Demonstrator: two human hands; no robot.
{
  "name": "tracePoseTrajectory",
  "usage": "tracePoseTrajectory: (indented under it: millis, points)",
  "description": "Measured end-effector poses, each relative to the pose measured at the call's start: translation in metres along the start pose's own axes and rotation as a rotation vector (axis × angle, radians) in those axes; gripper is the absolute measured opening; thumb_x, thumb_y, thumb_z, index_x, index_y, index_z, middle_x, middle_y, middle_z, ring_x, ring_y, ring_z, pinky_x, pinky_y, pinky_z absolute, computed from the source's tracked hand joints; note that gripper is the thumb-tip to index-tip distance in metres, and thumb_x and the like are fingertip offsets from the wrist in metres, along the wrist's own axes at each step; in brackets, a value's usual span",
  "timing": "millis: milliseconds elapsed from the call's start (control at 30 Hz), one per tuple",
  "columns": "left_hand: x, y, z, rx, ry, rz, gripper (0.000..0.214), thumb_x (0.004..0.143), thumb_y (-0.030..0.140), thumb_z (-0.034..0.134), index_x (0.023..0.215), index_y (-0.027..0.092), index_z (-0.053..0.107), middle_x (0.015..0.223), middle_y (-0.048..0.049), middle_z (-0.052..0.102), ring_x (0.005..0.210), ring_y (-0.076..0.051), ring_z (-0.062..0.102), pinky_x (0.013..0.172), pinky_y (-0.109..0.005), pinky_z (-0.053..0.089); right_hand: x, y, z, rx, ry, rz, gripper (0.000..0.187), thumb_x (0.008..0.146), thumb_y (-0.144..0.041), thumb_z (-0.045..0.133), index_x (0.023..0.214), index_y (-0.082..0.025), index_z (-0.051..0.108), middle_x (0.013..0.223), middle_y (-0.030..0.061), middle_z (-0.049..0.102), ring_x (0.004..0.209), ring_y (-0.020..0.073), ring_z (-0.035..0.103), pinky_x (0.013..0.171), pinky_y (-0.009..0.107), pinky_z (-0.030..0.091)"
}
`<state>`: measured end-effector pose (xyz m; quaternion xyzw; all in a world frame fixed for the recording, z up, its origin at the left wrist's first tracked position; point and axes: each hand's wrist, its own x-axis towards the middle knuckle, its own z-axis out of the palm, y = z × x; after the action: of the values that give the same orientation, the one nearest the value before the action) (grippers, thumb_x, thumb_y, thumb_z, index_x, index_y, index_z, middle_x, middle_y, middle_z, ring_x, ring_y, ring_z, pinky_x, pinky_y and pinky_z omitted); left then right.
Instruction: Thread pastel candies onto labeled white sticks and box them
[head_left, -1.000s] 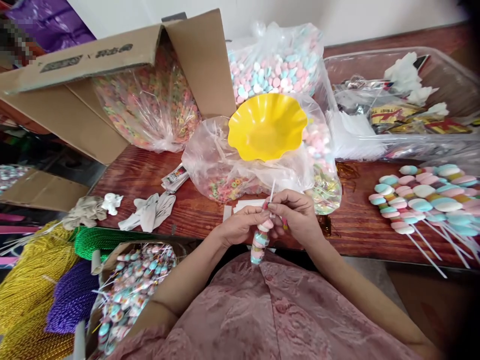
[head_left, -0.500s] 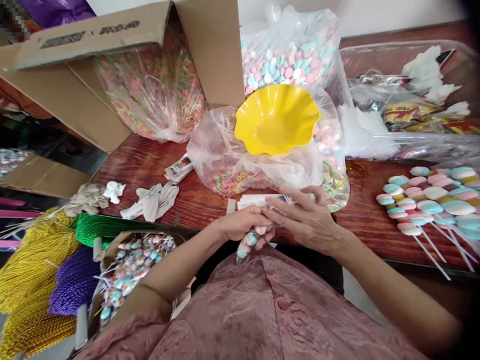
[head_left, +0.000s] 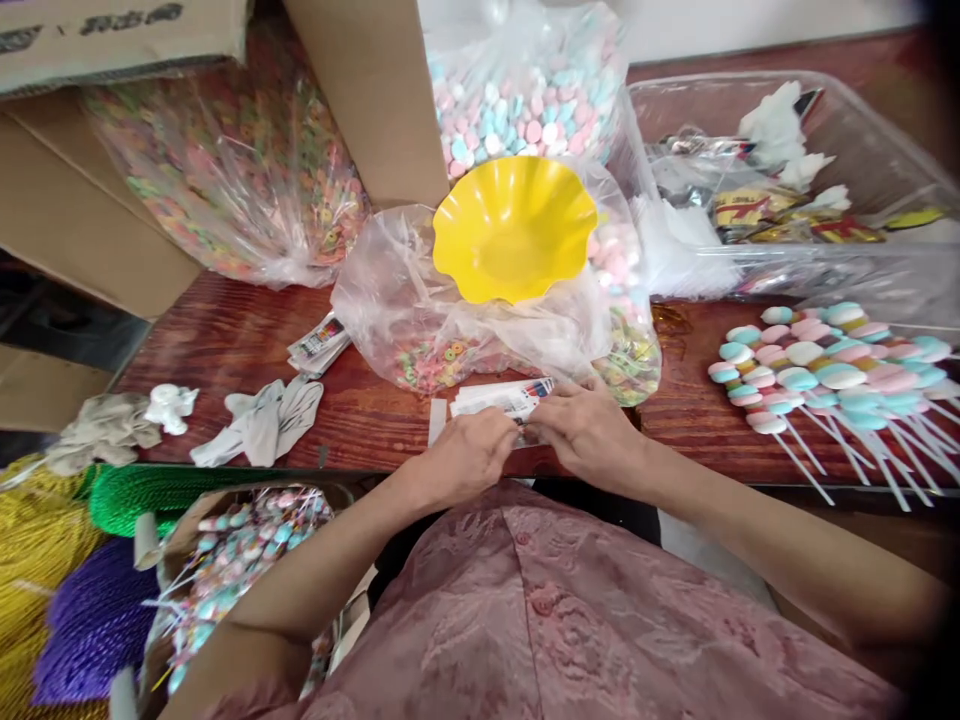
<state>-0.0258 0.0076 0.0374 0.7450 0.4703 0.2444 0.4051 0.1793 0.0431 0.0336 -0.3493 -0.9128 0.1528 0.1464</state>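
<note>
My left hand [head_left: 469, 455] is closed at the table's front edge, its thumb and fingertips pressed together. Close beside it, my right hand [head_left: 592, 428] reaches in from the right with bent, closed fingers. The fingertips of both hands meet at the near side of a stack of printed plastic wrappers [head_left: 491, 398]. Whatever they pinch is small and mostly covered by the fingers, so I cannot make it out. Past the wrappers, a yellow wavy-rimmed bowl [head_left: 517, 230] rests on clear bags of coloured candy [head_left: 435, 360].
At right, marshmallow sticks [head_left: 840, 375] lie piled before a clear plastic tub [head_left: 795, 255]. Gloves [head_left: 274, 420] and more wrappers [head_left: 319, 345] lie at left. A cardboard box [head_left: 375, 100] and candy bag [head_left: 247, 170] stand behind. Below left is a container of finished sticks [head_left: 255, 530].
The marshmallow stick held in my left hand no longer shows. Both hands have moved together onto the wrappers' near edge, fingers now closed. The view has shifted right.
</note>
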Motion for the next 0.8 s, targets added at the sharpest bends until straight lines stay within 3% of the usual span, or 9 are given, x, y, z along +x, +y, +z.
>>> tracePoseTrajectory:
  millis: [133, 233, 300, 467, 533, 600, 667, 733, 800]
  points:
    - [0.003, -0.007, -0.004, -0.572, -0.205, -0.344, 0.034, 0.087, 0.047, 0.052, 0.067, 0.02, 0.046, 0.058, 0.0026, 0.048, 0.045, -0.009, 0.043, 0.041, -0.019, 0.03, -0.009, -0.009, -0.009, -0.089, 0.263, -0.165, 0.026, 0.094, -0.019, 0.051, 0.11, -0.034, 0.066, 0.106, 0.0006, 0.071, 0.107, 0.0222, 0.058, 0.091, 0.045, 0.031]
    - [0.005, -0.009, -0.004, -0.837, -0.47, -0.507, 0.041, 0.078, 0.054, 0.062, 0.067, 0.019, 0.046, 0.059, 0.0024, 0.05, 0.038, -0.007, 0.041, 0.035, -0.018, 0.022, -0.017, -0.008, -0.01, -0.075, 0.307, -0.31, 0.021, 0.094, -0.018, 0.05, 0.099, -0.032, 0.066, 0.083, -0.0036, 0.069, 0.094, 0.0173, 0.059, 0.093, 0.045, 0.029]
    - [0.008, -0.007, 0.0, -0.765, -0.548, -0.5, 0.041, 0.08, 0.055, 0.061, 0.069, 0.018, 0.05, 0.059, 0.0016, 0.051, 0.04, -0.008, 0.043, 0.036, -0.018, 0.025, -0.021, -0.004, -0.005, -0.092, 0.274, -0.32, 0.02, 0.092, -0.016, 0.049, 0.085, -0.026, 0.064, 0.07, -0.004, 0.063, 0.083, 0.0161, 0.056, 0.092, 0.044, 0.028]
    - [0.014, 0.007, 0.017, -0.101, -0.183, -0.05, 0.03, 0.09, 0.04, 0.053, 0.075, 0.018, 0.066, 0.07, -0.0041, 0.059, 0.067, -0.014, 0.052, 0.063, -0.024, 0.043, -0.032, 0.002, 0.002, -0.062, 0.188, -0.073, 0.016, 0.086, -0.015, 0.051, 0.073, -0.021, 0.061, 0.07, -0.0022, 0.065, 0.079, 0.0167, 0.052, 0.085, 0.041, 0.031]
    - [0.014, 0.009, 0.021, -0.025, -0.071, 0.027, 0.03, 0.091, 0.035, 0.051, 0.071, 0.018, 0.066, 0.07, -0.0041, 0.06, 0.069, -0.014, 0.052, 0.067, -0.026, 0.043, -0.042, 0.013, -0.009, 0.054, 0.236, 0.021, 0.019, 0.088, -0.016, 0.051, 0.076, -0.022, 0.064, 0.072, -0.0019, 0.067, 0.079, 0.0162, 0.056, 0.083, 0.037, 0.035]
    - [0.014, 0.009, 0.021, -0.134, 0.012, -0.061, 0.029, 0.089, 0.036, 0.055, 0.068, 0.018, 0.065, 0.065, -0.0021, 0.057, 0.063, -0.013, 0.05, 0.061, -0.024, 0.043, -0.055, 0.035, -0.025, 0.198, 0.391, 0.136, 0.02, 0.092, -0.02, 0.05, 0.082, -0.023, 0.067, 0.076, -0.0011, 0.069, 0.076, 0.015, 0.059, 0.077, 0.033, 0.041]
    - [0.013, 0.007, 0.02, -0.362, 0.097, -0.267, 0.027, 0.083, 0.041, 0.062, 0.068, 0.018, 0.062, 0.058, 0.0008, 0.053, 0.051, -0.01, 0.046, 0.049, -0.021, 0.039, -0.068, 0.067, -0.037, 0.194, 0.614, 0.435, 0.019, 0.092, -0.027, 0.052, 0.089, -0.022, 0.069, 0.086, 0.0027, 0.072, 0.082, 0.0176, 0.063, 0.078, 0.032, 0.045]
    - [0.014, 0.005, 0.02, -0.6, 0.135, -0.483, 0.03, 0.075, 0.047, 0.069, 0.07, 0.018, 0.061, 0.052, 0.0037, 0.051, 0.039, -0.006, 0.037, 0.036, -0.018, 0.029, -0.075, 0.098, -0.041, 0.004, 0.579, 0.745, 0.022, 0.091, -0.029, 0.051, 0.087, -0.019, 0.07, 0.088, 0.0063, 0.072, 0.081, 0.0192, 0.064, 0.075, 0.032, 0.047]
    - [0.017, 0.006, 0.024, -0.753, 0.13, -0.603, 0.035, 0.069, 0.05, 0.074, 0.074, 0.018, 0.06, 0.049, 0.0042, 0.053, 0.032, -0.005, 0.033, 0.03, -0.016, 0.021, -0.073, 0.121, -0.037, -0.115, 0.404, 0.873, 0.024, 0.09, -0.027, 0.049, 0.088, -0.019, 0.072, 0.096, 0.0086, 0.073, 0.089, 0.0217, 0.066, 0.078, 0.032, 0.047]
